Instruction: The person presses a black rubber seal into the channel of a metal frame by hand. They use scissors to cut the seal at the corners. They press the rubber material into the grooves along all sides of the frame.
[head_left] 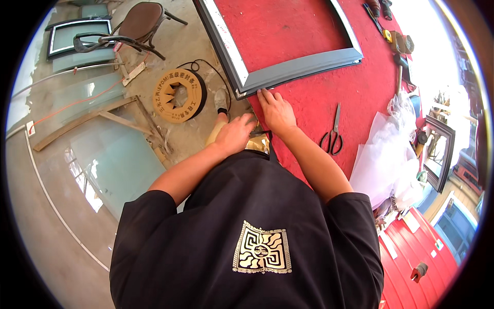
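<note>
Frame (288, 72) cut off, left hand (234, 134) grasp unclear

Bare red felt is lying open on the red table (319, 103) around the grey frame (303, 64): a wide strip is running below the frame's lower rail, and the right hand (277, 110) is occupying its left end at the frame's corner. Right of and below the frame, scissors (333, 135) are interrupting that strip. Further right of the frame, white plastic sheeting (386, 154) is crowding the table edge, and tools (399, 44) are lining the far edge.
</note>
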The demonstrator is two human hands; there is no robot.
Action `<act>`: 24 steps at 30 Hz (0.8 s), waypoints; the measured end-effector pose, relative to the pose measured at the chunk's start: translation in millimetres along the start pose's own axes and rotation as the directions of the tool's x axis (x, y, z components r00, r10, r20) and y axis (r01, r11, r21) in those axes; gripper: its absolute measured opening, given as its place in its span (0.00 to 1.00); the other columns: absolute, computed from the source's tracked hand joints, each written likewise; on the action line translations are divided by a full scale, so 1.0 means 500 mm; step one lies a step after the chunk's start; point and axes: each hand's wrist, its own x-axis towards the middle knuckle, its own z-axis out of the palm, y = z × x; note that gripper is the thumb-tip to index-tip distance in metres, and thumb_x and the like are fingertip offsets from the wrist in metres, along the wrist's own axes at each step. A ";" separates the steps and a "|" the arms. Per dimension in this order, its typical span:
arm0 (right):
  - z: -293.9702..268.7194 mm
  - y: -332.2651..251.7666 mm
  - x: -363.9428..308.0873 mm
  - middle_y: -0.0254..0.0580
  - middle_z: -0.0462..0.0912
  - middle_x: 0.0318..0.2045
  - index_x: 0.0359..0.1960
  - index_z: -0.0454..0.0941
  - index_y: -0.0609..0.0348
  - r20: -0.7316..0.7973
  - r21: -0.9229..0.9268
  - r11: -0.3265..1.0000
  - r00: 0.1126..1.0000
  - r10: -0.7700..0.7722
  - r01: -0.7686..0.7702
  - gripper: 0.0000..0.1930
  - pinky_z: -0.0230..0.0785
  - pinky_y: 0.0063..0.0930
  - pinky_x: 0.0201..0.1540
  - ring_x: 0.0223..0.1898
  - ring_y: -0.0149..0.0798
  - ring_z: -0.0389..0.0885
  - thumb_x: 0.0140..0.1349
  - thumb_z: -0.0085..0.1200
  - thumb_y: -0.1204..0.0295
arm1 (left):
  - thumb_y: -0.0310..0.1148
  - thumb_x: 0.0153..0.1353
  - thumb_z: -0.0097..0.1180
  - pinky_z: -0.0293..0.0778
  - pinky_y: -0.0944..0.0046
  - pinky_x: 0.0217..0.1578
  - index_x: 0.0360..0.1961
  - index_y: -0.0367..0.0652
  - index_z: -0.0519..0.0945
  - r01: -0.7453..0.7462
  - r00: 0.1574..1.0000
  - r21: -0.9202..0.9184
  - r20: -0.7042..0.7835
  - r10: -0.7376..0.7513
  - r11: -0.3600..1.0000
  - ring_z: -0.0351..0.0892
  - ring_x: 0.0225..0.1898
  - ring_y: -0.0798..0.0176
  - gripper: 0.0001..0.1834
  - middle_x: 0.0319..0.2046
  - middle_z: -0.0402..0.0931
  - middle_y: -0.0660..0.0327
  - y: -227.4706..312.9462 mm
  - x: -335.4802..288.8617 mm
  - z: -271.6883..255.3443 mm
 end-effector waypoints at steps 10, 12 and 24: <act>-0.007 0.017 -0.003 0.39 0.82 0.67 0.73 0.79 0.60 -0.088 0.051 0.986 0.983 0.161 -0.157 0.29 0.79 0.41 0.57 0.57 0.46 0.81 0.69 0.53 0.72 | 0.26 0.63 0.63 0.82 0.44 0.64 0.66 0.47 0.85 0.081 0.996 0.034 0.040 -0.082 0.996 0.80 0.67 0.43 0.27 0.70 0.76 0.55 -0.011 -0.014 -0.006; -0.003 0.030 -0.001 0.40 0.82 0.68 0.72 0.79 0.61 -0.120 0.042 0.978 0.971 0.208 -0.205 0.29 0.79 0.41 0.58 0.58 0.47 0.81 0.68 0.53 0.72 | 0.26 0.63 0.62 0.82 0.44 0.64 0.66 0.48 0.85 0.080 0.996 0.035 0.045 -0.082 0.996 0.79 0.68 0.42 0.28 0.70 0.76 0.56 -0.016 -0.014 -0.004; -0.027 0.152 -0.021 0.45 0.80 0.71 0.74 0.78 0.61 -0.181 0.011 0.924 0.908 0.378 -0.382 0.31 0.80 0.43 0.62 0.61 0.52 0.81 0.66 0.55 0.74 | 0.23 0.63 0.62 0.83 0.46 0.62 0.69 0.41 0.81 0.000 0.994 -0.099 -0.109 -0.011 0.995 0.81 0.65 0.44 0.30 0.68 0.77 0.54 0.042 0.079 -0.047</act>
